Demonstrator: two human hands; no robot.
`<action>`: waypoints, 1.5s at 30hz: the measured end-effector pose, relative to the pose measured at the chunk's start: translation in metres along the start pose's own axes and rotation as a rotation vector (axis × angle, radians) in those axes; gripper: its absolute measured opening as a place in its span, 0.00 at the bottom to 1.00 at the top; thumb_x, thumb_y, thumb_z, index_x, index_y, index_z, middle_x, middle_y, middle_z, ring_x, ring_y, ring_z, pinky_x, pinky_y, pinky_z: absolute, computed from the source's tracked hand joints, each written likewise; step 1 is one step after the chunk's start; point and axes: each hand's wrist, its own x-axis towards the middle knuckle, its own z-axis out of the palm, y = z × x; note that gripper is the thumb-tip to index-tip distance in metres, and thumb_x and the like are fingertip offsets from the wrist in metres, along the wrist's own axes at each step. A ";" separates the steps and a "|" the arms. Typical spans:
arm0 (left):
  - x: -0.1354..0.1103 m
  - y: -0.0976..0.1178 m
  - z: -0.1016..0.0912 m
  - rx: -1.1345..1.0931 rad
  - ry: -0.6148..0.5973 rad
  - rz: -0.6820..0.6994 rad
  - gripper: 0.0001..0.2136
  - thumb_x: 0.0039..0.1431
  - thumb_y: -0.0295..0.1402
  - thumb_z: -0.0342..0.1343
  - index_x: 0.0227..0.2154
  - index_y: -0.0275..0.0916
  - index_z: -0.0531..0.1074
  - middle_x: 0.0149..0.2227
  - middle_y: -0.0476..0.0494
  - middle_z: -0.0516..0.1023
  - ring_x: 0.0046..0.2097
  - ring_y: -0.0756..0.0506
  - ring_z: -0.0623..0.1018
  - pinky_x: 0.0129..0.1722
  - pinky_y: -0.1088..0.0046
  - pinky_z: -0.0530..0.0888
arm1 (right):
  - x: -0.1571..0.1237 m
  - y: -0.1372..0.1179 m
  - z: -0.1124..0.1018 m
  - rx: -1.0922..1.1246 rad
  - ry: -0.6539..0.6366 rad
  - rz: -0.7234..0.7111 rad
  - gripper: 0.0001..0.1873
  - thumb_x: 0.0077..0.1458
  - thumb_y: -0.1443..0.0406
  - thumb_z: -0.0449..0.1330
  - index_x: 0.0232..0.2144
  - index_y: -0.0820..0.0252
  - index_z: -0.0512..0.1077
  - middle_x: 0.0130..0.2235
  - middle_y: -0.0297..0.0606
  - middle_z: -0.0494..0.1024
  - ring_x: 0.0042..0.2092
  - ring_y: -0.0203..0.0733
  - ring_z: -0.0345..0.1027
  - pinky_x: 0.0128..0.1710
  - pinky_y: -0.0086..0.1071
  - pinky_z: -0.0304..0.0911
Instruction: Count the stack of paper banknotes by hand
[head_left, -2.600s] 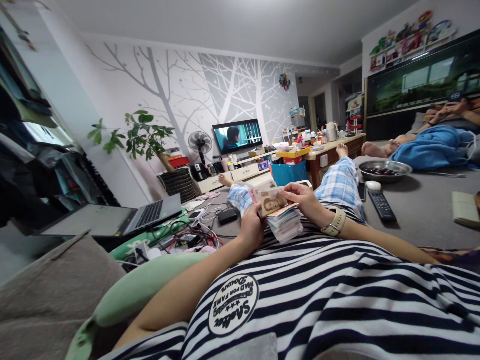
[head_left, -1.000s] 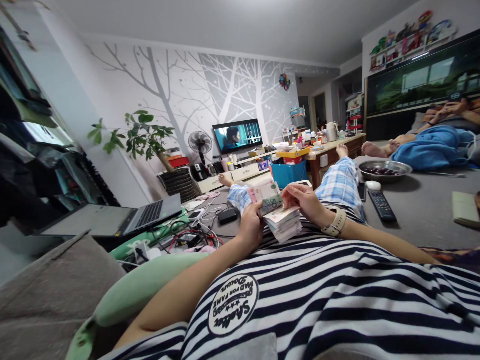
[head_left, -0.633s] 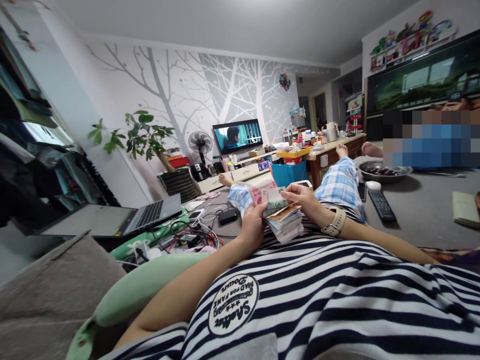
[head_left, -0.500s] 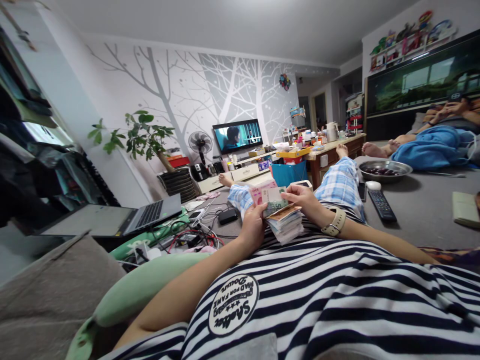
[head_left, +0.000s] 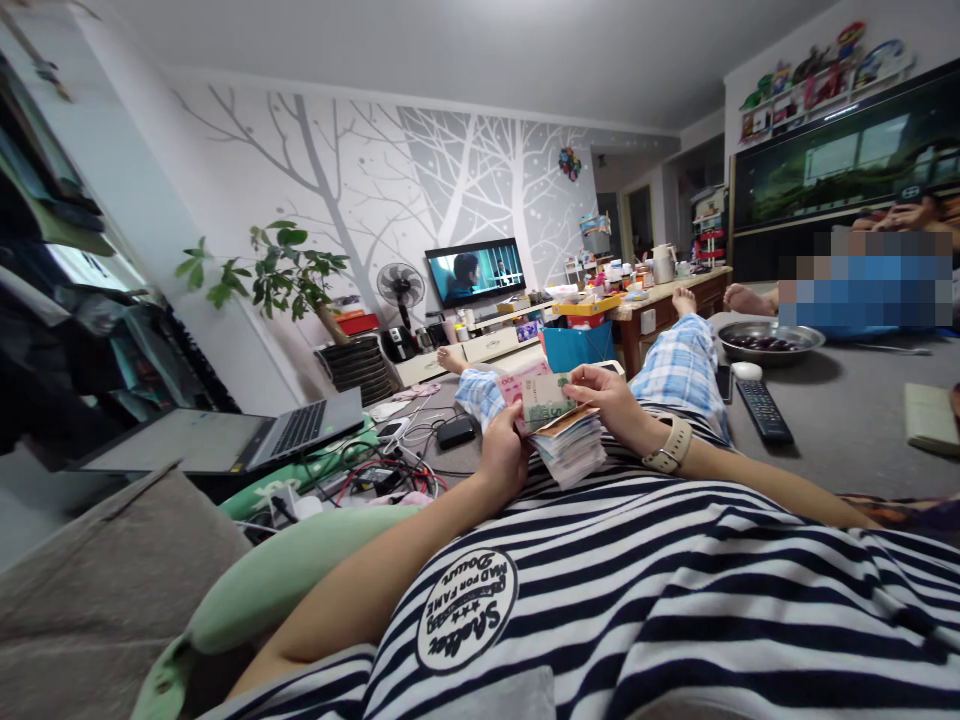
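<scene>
My left hand (head_left: 504, 450) is closed around the left end of some banknotes, a green one (head_left: 546, 398) lying in front of a pink one (head_left: 516, 381). My right hand (head_left: 611, 405), with a pale watch on the wrist, pinches the green note's right edge between thumb and fingers. Just below the held notes is a thick stack of banknotes (head_left: 574, 455), with a brownish note on top. It rests over the striped shirt at my lap; whether my fingers also grip part of it is hidden.
An open laptop (head_left: 300, 430) and tangled cables (head_left: 382, 470) lie to my left. To the right are a remote control (head_left: 763, 410), a white mouse (head_left: 746, 371) and a metal bowl (head_left: 806, 340) of dark round fruit. Another person sits at the far right, holding a phone.
My left thumb has shifted slightly left and down along the green note, showing more of it. My right hand stays at the note's right edge, and the stack remains in place.
</scene>
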 end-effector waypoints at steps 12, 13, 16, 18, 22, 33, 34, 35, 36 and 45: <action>0.003 -0.002 -0.003 0.000 0.013 0.016 0.08 0.51 0.29 0.56 0.35 0.35 0.75 0.31 0.44 0.81 0.40 0.40 0.81 0.44 0.63 0.78 | 0.000 -0.001 0.000 -0.054 0.039 -0.030 0.19 0.44 0.52 0.68 0.25 0.60 0.70 0.24 0.30 0.68 0.27 0.34 0.58 0.28 0.30 0.54; 0.002 -0.002 -0.002 -0.002 0.015 0.016 0.08 0.51 0.29 0.56 0.35 0.35 0.75 0.31 0.44 0.81 0.41 0.40 0.81 0.44 0.63 0.78 | 0.000 -0.001 0.001 -0.049 0.041 -0.035 0.19 0.43 0.51 0.68 0.25 0.60 0.70 0.24 0.29 0.67 0.27 0.33 0.57 0.27 0.29 0.54; 0.002 -0.002 -0.002 -0.009 0.018 0.017 0.09 0.51 0.30 0.57 0.35 0.35 0.75 0.32 0.44 0.81 0.41 0.40 0.81 0.44 0.62 0.78 | 0.000 -0.002 0.001 -0.052 0.038 -0.058 0.20 0.43 0.50 0.68 0.24 0.60 0.70 0.23 0.29 0.65 0.26 0.33 0.56 0.27 0.29 0.53; 0.001 -0.002 -0.002 -0.007 0.009 0.019 0.09 0.51 0.31 0.57 0.35 0.35 0.75 0.33 0.43 0.81 0.42 0.39 0.81 0.44 0.62 0.78 | -0.001 -0.003 0.001 -0.060 0.032 -0.066 0.20 0.44 0.50 0.68 0.24 0.59 0.70 0.23 0.29 0.65 0.26 0.33 0.55 0.27 0.30 0.53; 0.001 -0.001 -0.002 0.009 0.011 0.013 0.11 0.52 0.32 0.57 0.37 0.34 0.75 0.33 0.42 0.81 0.40 0.40 0.82 0.42 0.62 0.79 | -0.001 -0.004 0.002 -0.049 0.027 -0.067 0.21 0.43 0.48 0.68 0.24 0.59 0.70 0.23 0.29 0.65 0.27 0.33 0.55 0.27 0.30 0.54; 0.003 -0.002 -0.003 0.024 0.031 0.016 0.09 0.54 0.30 0.55 0.37 0.36 0.75 0.32 0.43 0.81 0.40 0.42 0.82 0.43 0.64 0.78 | -0.002 -0.003 0.003 0.000 0.024 -0.051 0.22 0.43 0.48 0.69 0.24 0.59 0.69 0.22 0.28 0.64 0.25 0.31 0.54 0.25 0.29 0.51; 0.002 -0.001 -0.003 0.023 0.025 0.016 0.09 0.54 0.30 0.55 0.37 0.36 0.75 0.32 0.44 0.81 0.40 0.42 0.82 0.42 0.64 0.79 | -0.002 -0.003 0.002 0.003 0.024 -0.045 0.22 0.43 0.48 0.69 0.24 0.59 0.69 0.22 0.28 0.64 0.24 0.31 0.54 0.25 0.29 0.51; 0.002 -0.001 -0.003 0.020 0.019 0.017 0.09 0.54 0.30 0.55 0.37 0.36 0.75 0.32 0.44 0.81 0.40 0.42 0.82 0.42 0.65 0.79 | -0.002 -0.003 0.002 0.004 0.024 -0.039 0.22 0.43 0.48 0.69 0.23 0.59 0.69 0.22 0.28 0.64 0.24 0.31 0.54 0.24 0.29 0.50; 0.001 0.000 -0.002 0.016 0.014 0.017 0.09 0.54 0.30 0.55 0.37 0.36 0.75 0.32 0.44 0.81 0.40 0.41 0.82 0.42 0.65 0.79 | -0.002 -0.002 0.002 0.005 0.024 -0.033 0.22 0.43 0.48 0.69 0.23 0.59 0.68 0.22 0.28 0.64 0.24 0.31 0.54 0.23 0.29 0.50; -0.001 0.002 0.000 -0.033 0.024 0.039 0.11 0.49 0.29 0.60 0.38 0.36 0.74 0.29 0.46 0.80 0.40 0.40 0.82 0.44 0.63 0.78 | -0.004 -0.003 0.003 -0.078 -0.053 -0.009 0.27 0.47 0.41 0.63 0.22 0.59 0.70 0.19 0.32 0.69 0.21 0.32 0.54 0.22 0.30 0.46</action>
